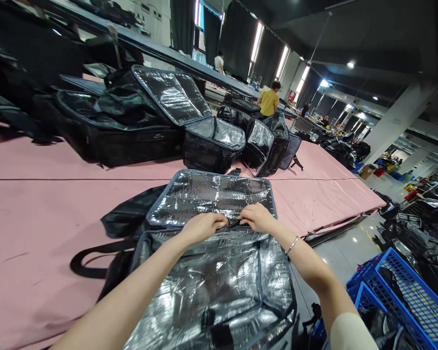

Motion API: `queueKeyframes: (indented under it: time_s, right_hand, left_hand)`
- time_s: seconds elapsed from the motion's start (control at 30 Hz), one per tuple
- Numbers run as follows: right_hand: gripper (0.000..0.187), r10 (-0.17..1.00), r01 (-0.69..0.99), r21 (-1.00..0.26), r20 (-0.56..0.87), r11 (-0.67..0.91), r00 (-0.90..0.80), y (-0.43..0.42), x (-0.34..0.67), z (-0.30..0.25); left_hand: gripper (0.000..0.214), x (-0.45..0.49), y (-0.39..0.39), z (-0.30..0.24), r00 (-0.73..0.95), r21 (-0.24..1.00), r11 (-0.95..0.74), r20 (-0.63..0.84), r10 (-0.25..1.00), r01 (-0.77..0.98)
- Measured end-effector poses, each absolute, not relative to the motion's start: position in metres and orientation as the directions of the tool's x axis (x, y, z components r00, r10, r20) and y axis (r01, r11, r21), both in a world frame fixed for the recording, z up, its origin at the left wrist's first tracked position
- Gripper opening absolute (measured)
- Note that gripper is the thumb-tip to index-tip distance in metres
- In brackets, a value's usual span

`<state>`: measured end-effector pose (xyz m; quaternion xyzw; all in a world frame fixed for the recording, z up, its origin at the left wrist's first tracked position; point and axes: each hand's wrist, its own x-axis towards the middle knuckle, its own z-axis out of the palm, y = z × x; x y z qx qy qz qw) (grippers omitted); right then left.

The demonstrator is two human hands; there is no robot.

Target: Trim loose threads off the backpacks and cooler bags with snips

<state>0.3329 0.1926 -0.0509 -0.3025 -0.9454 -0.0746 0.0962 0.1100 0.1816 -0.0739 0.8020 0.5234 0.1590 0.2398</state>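
Note:
In front of me a black bag with a shiny silver foil lining (219,272) lies open on the pink-covered table. Its foil-lined lid (211,189), edged in grey-blue, is folded back away from me. My left hand (205,226) and my right hand (257,217) meet at the hinge between lid and body. Both have their fingers pinched on a short black strap (234,223) stretched between them. A black carry handle (89,262) loops out on the bag's left side.
More foil-lined bags, such as a large open one (127,141) and a smaller one (215,141), stand along the far side of the pink table (40,209). Blue plastic crates (416,301) sit on the floor at right, near piled bags. A person in yellow (269,102) is beyond.

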Motion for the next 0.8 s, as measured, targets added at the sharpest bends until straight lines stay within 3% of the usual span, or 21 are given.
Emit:
queueKeyframes:
  time_s: [0.3,0.43,0.53,0.8]
  right_hand:
    - [0.015,0.595,0.641,0.147,0.264,0.753,-0.76,0.183,0.357,-0.061]
    - [0.016,0.587,0.637,0.174,0.266,0.751,-0.764,0.183,0.355,-0.062]
    - [0.016,0.573,0.622,0.188,0.257,0.76,-0.778,0.182,0.351,-0.06]
    - [0.016,0.536,0.585,0.244,0.239,0.774,-0.81,0.179,0.347,-0.057]
  left_hand:
    - [0.033,0.119,0.154,-0.095,0.333,0.473,-0.496,0.389,0.859,0.728]
    - [0.026,0.122,0.144,-0.101,0.298,0.406,-0.538,0.52,0.801,0.739]
    - [0.018,0.128,0.14,-0.104,0.285,0.365,-0.556,0.58,0.763,0.746]
    - [0.02,0.14,0.141,-0.112,0.217,0.37,-0.542,0.639,0.738,0.754]
